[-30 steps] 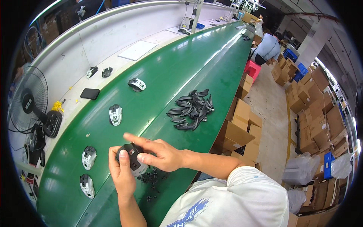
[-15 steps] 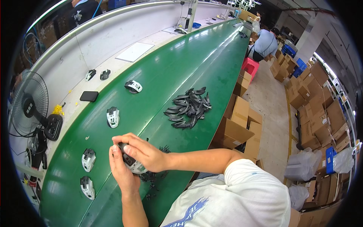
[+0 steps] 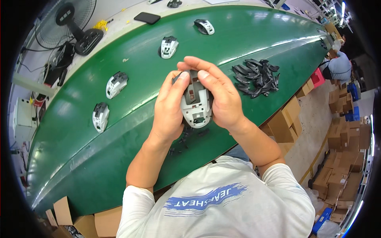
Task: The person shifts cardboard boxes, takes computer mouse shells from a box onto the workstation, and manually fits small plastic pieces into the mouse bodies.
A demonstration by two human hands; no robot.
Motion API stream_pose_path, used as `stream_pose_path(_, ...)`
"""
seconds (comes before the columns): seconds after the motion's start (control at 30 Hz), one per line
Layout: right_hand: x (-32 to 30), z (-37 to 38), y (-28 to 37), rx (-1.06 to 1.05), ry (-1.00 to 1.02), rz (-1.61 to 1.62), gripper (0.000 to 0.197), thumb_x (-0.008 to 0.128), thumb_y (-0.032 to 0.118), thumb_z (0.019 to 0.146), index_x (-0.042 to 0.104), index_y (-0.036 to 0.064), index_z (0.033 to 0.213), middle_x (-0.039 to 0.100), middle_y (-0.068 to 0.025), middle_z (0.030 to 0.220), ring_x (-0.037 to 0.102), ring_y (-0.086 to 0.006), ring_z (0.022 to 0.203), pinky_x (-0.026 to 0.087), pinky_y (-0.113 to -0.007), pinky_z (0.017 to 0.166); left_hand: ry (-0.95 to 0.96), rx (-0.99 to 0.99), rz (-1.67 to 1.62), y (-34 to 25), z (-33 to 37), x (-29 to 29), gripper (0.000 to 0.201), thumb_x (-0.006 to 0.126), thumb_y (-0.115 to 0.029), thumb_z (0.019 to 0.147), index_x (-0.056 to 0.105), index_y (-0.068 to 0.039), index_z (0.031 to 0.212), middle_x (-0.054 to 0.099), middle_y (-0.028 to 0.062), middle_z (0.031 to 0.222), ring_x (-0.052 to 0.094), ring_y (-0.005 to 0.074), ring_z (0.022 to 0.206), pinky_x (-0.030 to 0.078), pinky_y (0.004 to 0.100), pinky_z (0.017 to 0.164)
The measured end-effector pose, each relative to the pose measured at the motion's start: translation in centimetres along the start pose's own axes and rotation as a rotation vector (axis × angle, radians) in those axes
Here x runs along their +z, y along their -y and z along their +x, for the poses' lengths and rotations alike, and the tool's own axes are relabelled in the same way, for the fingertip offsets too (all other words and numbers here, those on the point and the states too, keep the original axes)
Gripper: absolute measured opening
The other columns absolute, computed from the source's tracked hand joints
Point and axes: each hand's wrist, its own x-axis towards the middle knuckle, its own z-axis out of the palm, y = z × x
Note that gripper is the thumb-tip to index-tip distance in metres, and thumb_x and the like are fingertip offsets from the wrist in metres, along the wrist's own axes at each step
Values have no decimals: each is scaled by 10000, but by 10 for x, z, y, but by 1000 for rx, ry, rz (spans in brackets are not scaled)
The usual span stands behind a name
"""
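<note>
Mouse shell (image 3: 196,115), white with a dark upper section, held above the green table (image 3: 145,65) at the dial's centre. Left hand (image 3: 170,109) clasps its 9 o'clock side, right hand (image 3: 225,99) its 3 o'clock side, both thumbs pressed near its 12 o'clock end. Beyond: small black parts (image 3: 185,138), 7 o'clock; pile of curved black pieces (image 3: 260,78), 2 o'clock; four similar shells (image 3: 170,48), 9 to 12 o'clock; fan (image 3: 64,15), 10 o'clock.

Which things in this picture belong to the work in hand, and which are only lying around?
Likely part of the work:
mouse shell, between left hand and right hand
four similar shells on the belt
pile of curved black parts
small black pieces

Seemingly lying about:
flat black object
fan
yellow bits
cardboard boxes
</note>
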Motion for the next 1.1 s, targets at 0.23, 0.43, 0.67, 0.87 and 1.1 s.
stream_pose_path(0.23, -3, -12, -25, -280, -29, -346, 460, 405, 184, 1143, 489, -37, 1538, 628, -181, 1451, 588, -225, 1346, 452, -361, 1166, 39, 116, 131, 18, -3, -9, 229, 553, -263, 1128, 610, -43, 1153, 629, -5, 1011, 576, 47, 906, 502, 246, 793)
stream_pose_path(0.43, -30, -15, -35, -246, -11, -486, 465, 374, 193, 1150, 480, -33, 1542, 607, -182, 1473, 583, -218, 1330, 458, -346, 1150, -20, 153, 215, 42, 5, -6, 263, 577, -277, 1117, 618, -18, 1143, 639, 13, 947, 576, 60, 841, 497, 253, 737)
stream_pose_path(0.67, -30, -29, -31, 57, -154, -23, 494, 390, 247, 1168, 427, 1, 1595, 548, -157, 1538, 535, -204, 1395, 442, -341, 1182, -46, -109, 10, 52, 6, 5, 214, 580, -303, 1107, 634, -96, 1109, 652, -12, 967, 638, 69, 845, 552, 263, 750)
stream_pose_path(0.87, -43, -29, -42, -42, -146, -218, 473, 403, 221, 1159, 465, 5, 1575, 559, -153, 1525, 539, -207, 1393, 424, -346, 1192, -128, -2, -47, 80, 11, 3, 181, 581, -285, 1099, 643, -120, 1058, 680, -2, 973, 692, 115, 881, 596, 308, 779)
stream_pose_path(1.1, -49, -20, -2, 254, -107, -56, 447, 453, 231, 1148, 541, 5, 1524, 606, -127, 1474, 575, -179, 1340, 456, -332, 1157, 5, -379, -410, 63, 19, -4, 262, 544, -279, 1106, 659, -63, 1200, 731, 65, 1086, 749, 211, 974, 653, 396, 826)
